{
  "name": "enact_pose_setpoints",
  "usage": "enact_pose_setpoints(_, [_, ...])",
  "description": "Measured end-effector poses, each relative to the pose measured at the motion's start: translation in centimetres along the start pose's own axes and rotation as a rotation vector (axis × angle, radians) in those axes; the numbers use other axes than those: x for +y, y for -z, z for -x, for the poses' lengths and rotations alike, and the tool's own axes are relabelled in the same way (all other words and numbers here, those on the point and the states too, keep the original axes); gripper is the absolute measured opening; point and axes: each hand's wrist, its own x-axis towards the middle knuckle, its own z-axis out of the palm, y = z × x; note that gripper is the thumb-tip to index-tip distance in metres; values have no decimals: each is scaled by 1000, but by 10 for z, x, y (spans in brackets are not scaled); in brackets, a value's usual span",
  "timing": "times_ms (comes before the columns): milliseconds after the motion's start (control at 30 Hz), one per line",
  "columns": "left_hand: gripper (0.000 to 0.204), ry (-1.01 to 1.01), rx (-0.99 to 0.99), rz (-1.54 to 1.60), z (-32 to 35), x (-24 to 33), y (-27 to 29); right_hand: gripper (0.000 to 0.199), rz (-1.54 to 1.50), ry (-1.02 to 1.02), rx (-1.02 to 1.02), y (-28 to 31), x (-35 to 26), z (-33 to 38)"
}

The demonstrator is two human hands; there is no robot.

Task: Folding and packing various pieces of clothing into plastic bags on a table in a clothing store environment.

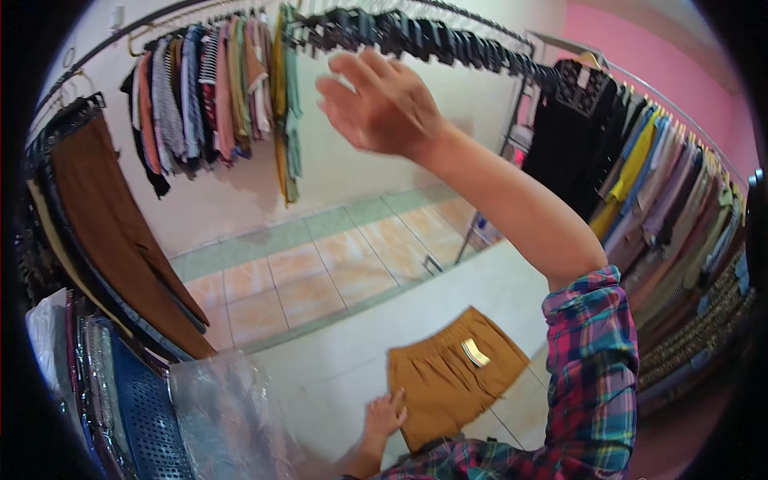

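Observation:
My right hand [382,104] is raised high, just below and in front of a row of black hangers [432,38] on a dark rail. Its fingers are apart and slightly blurred, with nothing in them. Low in the view, my left hand [384,414] pinches the left edge of a mustard-brown garment [436,392] with a gathered elastic waist. The garment lies flat on a pale surface, and whether it is shorts, a skirt or folded trousers I cannot tell. A gold-and-white label [475,353] sits on it. Its lower end is hidden behind my plaid sleeve.
Tops [192,88] hang on the back-left rail, and brown trousers [100,200] at the left. A black lace top [572,120] and several clothes [664,176] fill the right rack. Clear plastic [228,416] lies beside a blue perforated basket [148,408].

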Motion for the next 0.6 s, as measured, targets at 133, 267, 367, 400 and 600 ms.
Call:
enact_pose_setpoints(133, [54,-4,28,13,-2,2,7,17,-122,-90,-252,81,-31,117])
enact_pose_setpoints(267, [54,9,0,2,-4,6,15,14,-232,-711,-627,140,-67,286])
enact_pose_setpoints(367, [51,17,-17,-42,2,11,15,21,-247,-1242,-853,184,-113,450])
enact_pose_setpoints(400, [50,-2,-6,-51,-3,15,12,22,-230,-1332,-1033,207,-129,507])
enact_pose_setpoints(600, [47,351,96,61,-7,31,4,47,-438,-1862,-1177,231,-243,577])
